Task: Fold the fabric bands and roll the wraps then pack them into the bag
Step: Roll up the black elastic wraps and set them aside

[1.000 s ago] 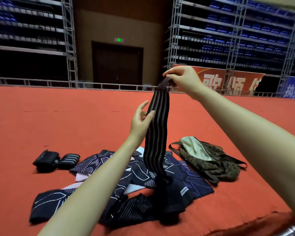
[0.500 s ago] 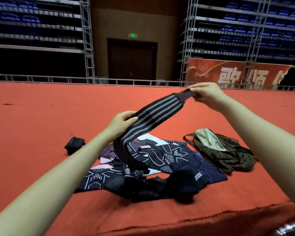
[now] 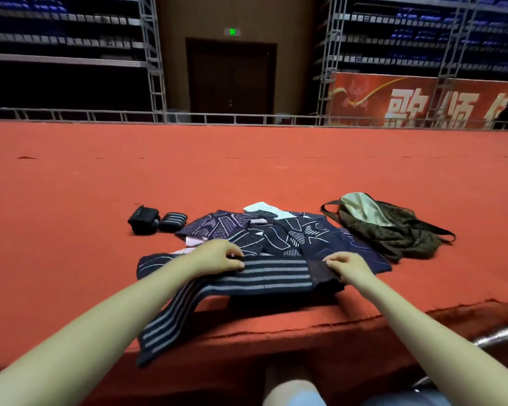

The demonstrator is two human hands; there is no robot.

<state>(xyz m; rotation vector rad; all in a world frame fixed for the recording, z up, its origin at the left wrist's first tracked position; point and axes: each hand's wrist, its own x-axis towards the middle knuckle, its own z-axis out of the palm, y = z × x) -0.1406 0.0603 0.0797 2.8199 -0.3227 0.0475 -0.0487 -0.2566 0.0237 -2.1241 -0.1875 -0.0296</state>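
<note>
The striped wrap (image 3: 264, 273), held aloft a second ago, now lies flat across the patterned bands (image 3: 276, 232) on the red stage floor (image 3: 247, 171), left hand (image 3: 217, 256) and right hand (image 3: 349, 266) pinching its ends with curled fingers, apparently ready for rolling, bag (image 3: 393, 230) lying open just beside

The striped wrap (image 3: 264, 275) is a matt, ribbed woven cloth, lying on the felt-like, rough red carpet (image 3: 247, 171) that covers the worktop. Beyond the wrap, the patterned fabric bands (image 3: 276, 232) look thin and soft; to their right, the bag (image 3: 393, 230) is crumpled matt cloth with a smoother pale lining.
</note>
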